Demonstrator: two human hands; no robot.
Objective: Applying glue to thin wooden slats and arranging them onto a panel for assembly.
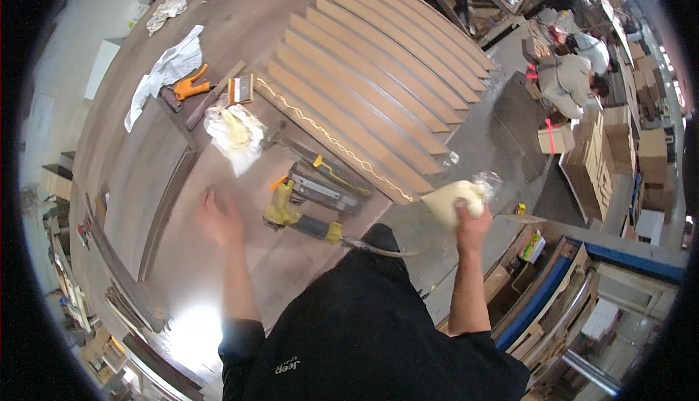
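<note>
Well, my right hand (473, 222) grips the glue bottle (443, 206) right of the nail gun (282, 208); my left hand (221, 219), blurred, hangs spread left of it. A careless squeeze could blot the glue bead (336, 142) beyond it.

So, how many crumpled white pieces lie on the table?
3: one piece at the far left, another beside the orange tool, a third nearest the left hand.

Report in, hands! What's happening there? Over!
Right hand holds pale yellow container. Left hand open, empty. Wavy bead along nearest slat. Yellow air tool between hands.
</note>
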